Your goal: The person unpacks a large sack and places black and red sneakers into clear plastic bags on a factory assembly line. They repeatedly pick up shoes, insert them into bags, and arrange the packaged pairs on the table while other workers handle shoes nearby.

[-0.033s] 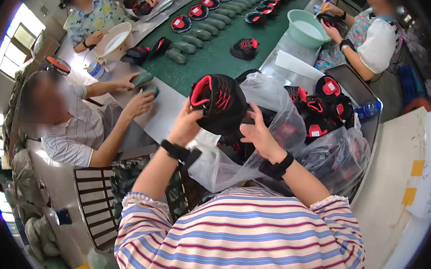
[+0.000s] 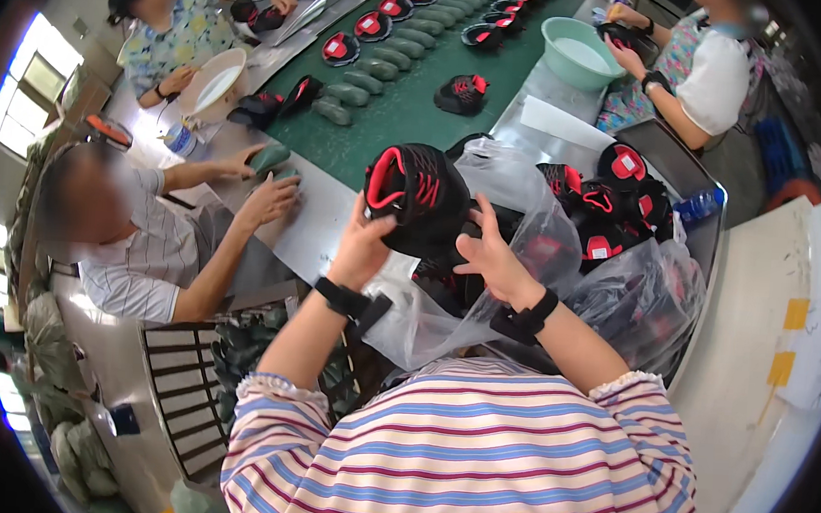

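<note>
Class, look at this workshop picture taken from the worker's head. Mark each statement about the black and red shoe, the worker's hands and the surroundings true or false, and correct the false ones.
1. Both hands hold the black shoe with red lining. True: the left hand and the right hand grip it from below.
2. The shoe rests flat on the green belt. False: it is lifted above a clear plastic bag.
3. Each wrist wears a black band. True.
4. The mint green round basin lies at the near left. False: it sits far right, by a seated person.
5. The metal bin at the right holds green lasts. False: it holds black and red shoes.
</note>
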`<state>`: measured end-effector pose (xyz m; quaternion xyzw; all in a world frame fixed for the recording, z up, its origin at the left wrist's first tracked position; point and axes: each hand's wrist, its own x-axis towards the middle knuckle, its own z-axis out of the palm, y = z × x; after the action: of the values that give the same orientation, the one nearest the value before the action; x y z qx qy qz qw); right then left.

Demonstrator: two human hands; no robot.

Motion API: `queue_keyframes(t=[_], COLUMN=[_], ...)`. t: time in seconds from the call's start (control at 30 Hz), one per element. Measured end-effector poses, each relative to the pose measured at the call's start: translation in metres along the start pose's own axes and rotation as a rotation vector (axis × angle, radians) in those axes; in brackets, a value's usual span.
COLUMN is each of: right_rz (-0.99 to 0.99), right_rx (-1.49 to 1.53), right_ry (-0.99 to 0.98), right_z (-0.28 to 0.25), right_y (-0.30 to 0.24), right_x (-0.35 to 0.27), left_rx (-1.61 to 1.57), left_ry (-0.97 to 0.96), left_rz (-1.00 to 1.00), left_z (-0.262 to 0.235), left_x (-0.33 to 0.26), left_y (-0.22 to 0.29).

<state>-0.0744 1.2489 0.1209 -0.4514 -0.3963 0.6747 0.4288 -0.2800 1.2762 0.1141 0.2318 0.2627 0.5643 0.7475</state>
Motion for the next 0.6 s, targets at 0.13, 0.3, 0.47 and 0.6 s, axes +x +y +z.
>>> queue_keyframes(t=[0.13,0.3,0.47,0.6], right_rz=[0.038,-0.582,-0.448,-0.8], right_rx=[0.315,-0.563,-0.526,-0.757], right_ry=[-0.022,-0.12,0.038,0.172], right_z=[-0.008,-0.027,-0.028,-0.017], right_y=[-0.026,-0.048,-0.043,-0.057], right_x=[0.01,0.005,0.005,-0.014], left_rx=[-0.029,-0.094,0.197,-0.026], left_ry=[-0.24,-0.24,-0.158,-0.02], left_rz=[-0.082,-0.417,-0.402,-0.223], left_z=[0.027,0.016,0.027,0.039], left_x=[-0.026,-0.014,-0.002,-0.011], left_y=[-0.028,0.015,0.005,-0.008])
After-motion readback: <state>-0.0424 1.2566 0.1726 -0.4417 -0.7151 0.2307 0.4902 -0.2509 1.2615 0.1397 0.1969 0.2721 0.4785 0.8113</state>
